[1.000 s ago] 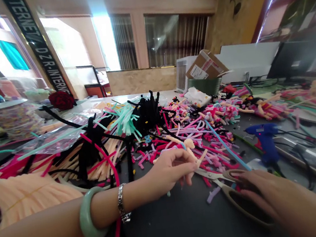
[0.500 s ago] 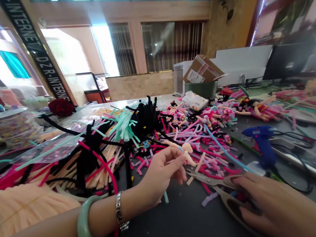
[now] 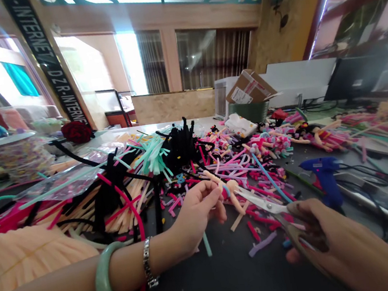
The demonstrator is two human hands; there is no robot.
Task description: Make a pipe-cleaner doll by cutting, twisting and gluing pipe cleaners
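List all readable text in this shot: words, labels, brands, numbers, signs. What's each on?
"INTERNET" then "DZR-INTERNE": dark slanted strip at the left; the mark between them is unclear, and nothing is legible past the last E.
Label on the cardboard box: print too small to read.
Scissors, glue gun: no readable text.

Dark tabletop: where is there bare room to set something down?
Bare tabletop lies nearest the person, between the left hand and the right hand with its scissors; a lilac piece borders the patch's far-right edge. Crowded: heaped pink and purple pieces beyond the hands, peach strips at left, blue glue gun at right.
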